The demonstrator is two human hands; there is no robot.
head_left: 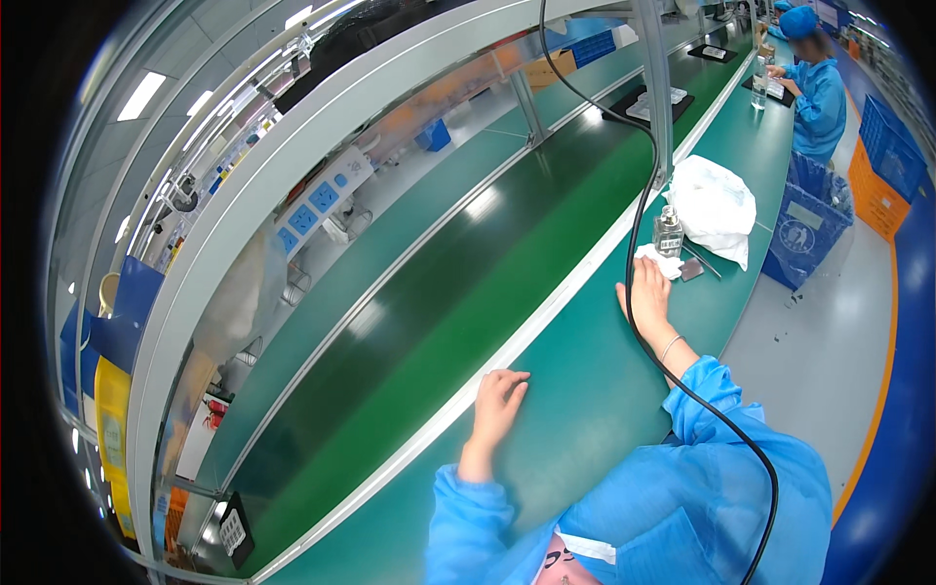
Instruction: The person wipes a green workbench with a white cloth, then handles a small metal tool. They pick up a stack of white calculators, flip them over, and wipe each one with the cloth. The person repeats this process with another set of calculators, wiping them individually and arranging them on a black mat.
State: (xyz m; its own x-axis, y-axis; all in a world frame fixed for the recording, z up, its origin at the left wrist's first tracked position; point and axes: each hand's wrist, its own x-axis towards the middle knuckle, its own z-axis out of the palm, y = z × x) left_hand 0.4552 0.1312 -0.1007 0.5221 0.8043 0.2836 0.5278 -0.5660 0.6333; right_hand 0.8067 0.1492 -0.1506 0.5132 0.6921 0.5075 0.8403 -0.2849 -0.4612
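Note:
My right hand [648, 300] lies palm down on the green bench [575, 400], fingers stretched out. Its fingertips reach a crumpled white wipe [659, 263]; no grip on it shows. Just beyond stands a small clear bottle [668, 234] with liquid in it. Beside the wipe lie a small grey-brown flat piece [691, 269] and a thin dark stick-like tool [704, 260]. A bulging white bag or cloth [714, 203] sits behind them. My left hand [497, 405] rests near the white rail, fingers loosely bent and thumb apart, with nothing visible in it.
A black cable [651, 175] hangs across the view beside my right hand. Past the white rail [517, 341] runs a green conveyor belt [468, 292] carrying black trays [645, 104]. A metal post [655, 88] rises at the bench. Blue bin [804, 229] and co-worker [817, 97] are at right.

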